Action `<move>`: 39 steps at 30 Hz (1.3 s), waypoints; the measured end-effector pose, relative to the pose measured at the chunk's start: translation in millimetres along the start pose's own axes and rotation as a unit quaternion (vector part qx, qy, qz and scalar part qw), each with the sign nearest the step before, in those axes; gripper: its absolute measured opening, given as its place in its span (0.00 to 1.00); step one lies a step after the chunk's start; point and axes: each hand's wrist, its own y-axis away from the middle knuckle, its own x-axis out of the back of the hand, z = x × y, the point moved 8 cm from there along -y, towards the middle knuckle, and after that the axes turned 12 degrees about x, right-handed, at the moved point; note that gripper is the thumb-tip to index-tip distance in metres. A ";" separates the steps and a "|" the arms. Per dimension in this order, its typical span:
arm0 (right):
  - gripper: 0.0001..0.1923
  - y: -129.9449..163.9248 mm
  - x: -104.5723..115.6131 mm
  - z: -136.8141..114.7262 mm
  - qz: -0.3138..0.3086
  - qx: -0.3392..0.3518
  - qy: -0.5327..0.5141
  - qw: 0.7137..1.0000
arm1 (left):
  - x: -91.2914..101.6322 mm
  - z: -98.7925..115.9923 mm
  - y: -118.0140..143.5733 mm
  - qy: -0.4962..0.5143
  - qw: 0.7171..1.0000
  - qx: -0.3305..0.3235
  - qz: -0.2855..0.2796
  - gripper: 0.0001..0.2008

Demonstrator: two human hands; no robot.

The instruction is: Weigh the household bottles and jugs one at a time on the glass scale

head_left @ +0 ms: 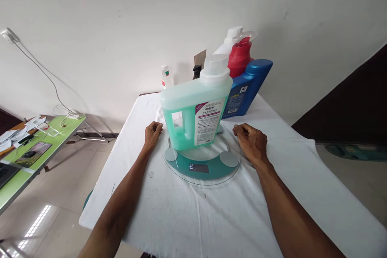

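A jug of green liquid [189,100] is standing upright on the round glass scale [184,167], toward the far side of its platform. The jug's long axis is running upward, with the white cap [216,63] pointing up at the right-hand end. The broad body is extending left to right: the handle [168,127] is facing left, and the printed label [208,123] is facing the person and slightly right. The scale is lying flat on the white cloth [145,209], its display [198,167] lying on the near side.

Both forearms are reaching forward from the lower corners, flanking the scale and converging toward it. The left hand [153,134] is resting beside the left rim, loosely closed, its fingertips directed inward. The right hand [251,142] is resting beside the right rim, back upward, fingers curled and also loosely closed. Whether the fingertips are touching the glass cannot be determined.

Behind the jug, a blue bottle [249,84] and a red container [239,58] are standing to the right.
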 end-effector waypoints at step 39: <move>0.24 87.8 39.4 -6.7 0.001 -0.006 -0.105 0.994 | -14.4 154.1 85.1 0.062 0.984 -0.152 -0.076 0.31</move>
